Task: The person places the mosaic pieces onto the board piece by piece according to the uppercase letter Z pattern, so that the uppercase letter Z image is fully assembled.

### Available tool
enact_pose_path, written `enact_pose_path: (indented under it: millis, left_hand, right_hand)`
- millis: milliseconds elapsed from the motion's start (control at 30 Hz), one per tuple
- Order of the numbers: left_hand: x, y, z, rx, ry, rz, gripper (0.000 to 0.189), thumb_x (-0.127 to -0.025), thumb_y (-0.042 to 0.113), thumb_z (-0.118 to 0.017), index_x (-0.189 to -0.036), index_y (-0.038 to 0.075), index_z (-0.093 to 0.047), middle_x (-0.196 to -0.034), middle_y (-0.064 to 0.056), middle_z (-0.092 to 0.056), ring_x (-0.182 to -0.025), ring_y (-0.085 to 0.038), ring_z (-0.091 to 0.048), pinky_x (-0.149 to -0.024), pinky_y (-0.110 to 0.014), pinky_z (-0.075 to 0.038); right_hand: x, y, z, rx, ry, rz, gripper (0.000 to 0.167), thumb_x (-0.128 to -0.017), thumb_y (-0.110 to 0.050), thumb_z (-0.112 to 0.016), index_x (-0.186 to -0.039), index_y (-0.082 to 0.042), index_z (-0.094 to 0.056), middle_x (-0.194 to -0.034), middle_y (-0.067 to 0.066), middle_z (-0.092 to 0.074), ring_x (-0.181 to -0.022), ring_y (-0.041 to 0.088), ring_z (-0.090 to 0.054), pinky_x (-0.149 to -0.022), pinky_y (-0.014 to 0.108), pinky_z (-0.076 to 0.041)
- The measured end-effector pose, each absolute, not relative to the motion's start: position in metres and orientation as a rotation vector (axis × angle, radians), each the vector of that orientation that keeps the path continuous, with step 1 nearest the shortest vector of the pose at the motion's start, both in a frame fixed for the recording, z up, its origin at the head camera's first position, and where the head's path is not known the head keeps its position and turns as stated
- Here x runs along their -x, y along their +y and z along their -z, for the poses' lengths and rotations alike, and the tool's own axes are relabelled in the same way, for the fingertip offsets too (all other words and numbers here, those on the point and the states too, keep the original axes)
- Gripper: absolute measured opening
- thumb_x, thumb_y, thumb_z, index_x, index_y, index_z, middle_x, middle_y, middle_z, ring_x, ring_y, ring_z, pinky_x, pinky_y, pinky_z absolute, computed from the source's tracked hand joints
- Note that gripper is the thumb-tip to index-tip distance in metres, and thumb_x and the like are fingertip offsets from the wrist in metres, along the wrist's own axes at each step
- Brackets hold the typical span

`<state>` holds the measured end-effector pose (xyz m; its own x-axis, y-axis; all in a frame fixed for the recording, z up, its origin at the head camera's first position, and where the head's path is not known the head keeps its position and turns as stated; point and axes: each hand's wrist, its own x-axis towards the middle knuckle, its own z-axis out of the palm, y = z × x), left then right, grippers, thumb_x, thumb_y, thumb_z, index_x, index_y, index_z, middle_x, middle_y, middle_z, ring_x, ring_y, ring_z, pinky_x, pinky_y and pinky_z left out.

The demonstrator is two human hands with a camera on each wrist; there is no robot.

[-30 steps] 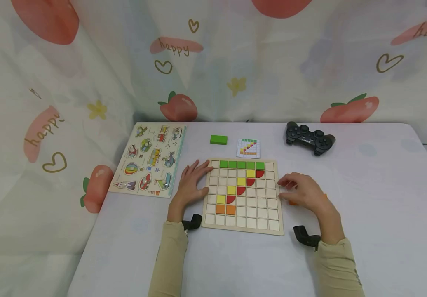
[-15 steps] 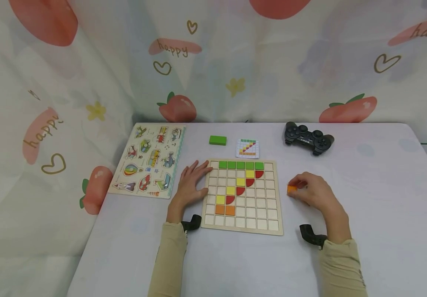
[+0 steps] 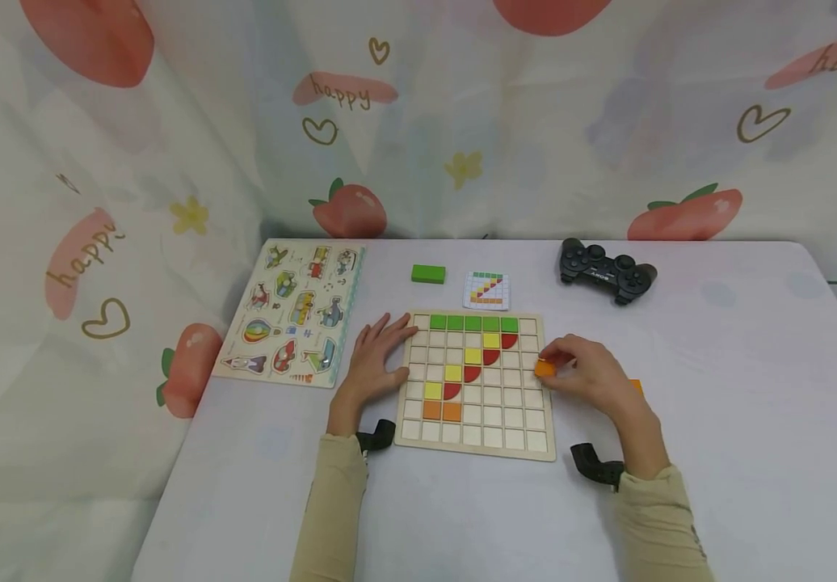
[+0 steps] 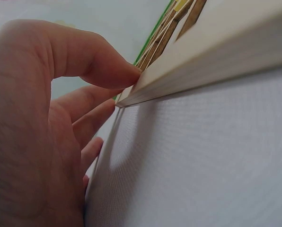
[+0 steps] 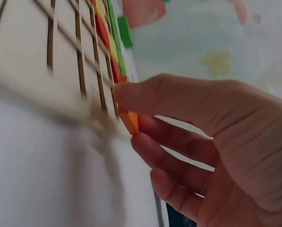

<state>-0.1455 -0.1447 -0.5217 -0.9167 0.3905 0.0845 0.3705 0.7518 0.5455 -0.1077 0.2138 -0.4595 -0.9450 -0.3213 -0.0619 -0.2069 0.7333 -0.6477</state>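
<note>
A wooden grid board [image 3: 513,416] lies on the table, with green, yellow and orange square tiles and red quarter-round tiles in some of its cells. Along its left edge rests my left hand [image 3: 369,364], fingers spread; in the left wrist view the thumb [image 4: 110,71] touches the board's side. Between thumb and fingers my right hand [image 3: 596,378] pinches an orange tile [image 3: 544,368] at the board's right edge. The right wrist view shows that orange tile [image 5: 130,122] tilted, partly behind the thumb. Another orange piece [image 3: 637,385] shows partly behind the right wrist.
Behind the board lie a green block [image 3: 428,274] and a small pattern card [image 3: 487,291]. A black game controller [image 3: 607,271] is at the back right. To the left lies a picture puzzle board [image 3: 291,315]. A printed curtain [image 3: 535,145] hangs behind the table.
My right hand moved right off the board's edge, took hold of an orange tile, and came back left with it to the edge. The left hand stayed in place.
</note>
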Motion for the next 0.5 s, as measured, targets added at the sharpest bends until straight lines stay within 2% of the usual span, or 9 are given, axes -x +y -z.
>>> enact_pose_path:
  millis: [267,500]
  left_hand:
    - [0.143,-0.146,0.519,-0.650,2.909,-0.925,0.075,-0.069,0.027,-0.058,-0.144,0.020,-0.052,-0.158,0.003,-0.034,-0.150,-0.025,-0.016,-0.120,-0.049,-0.006]
    - [0.143,-0.145,0.519,-0.651,2.908,-0.909,0.075,-0.069,0.028,-0.057,-0.144,0.021,-0.052,-0.159,0.004,-0.034,-0.150,-0.024,-0.016,-0.120,-0.050,-0.006]
  right_hand:
    - [0.094,0.145,0.461,0.692,2.634,0.950,0.027,-0.075,-0.013,-0.082,-0.099,-0.009,-0.070,-0.090,-0.004,-0.063,-0.083,0.015,-0.056,-0.077,0.035,-0.051]
    - [0.086,0.125,0.467,0.760,2.603,0.870,0.025,-0.073,-0.015,-0.084,-0.093,-0.012,-0.070,-0.083,-0.007,-0.061,-0.075,0.010,-0.051,-0.069,0.029,-0.048]
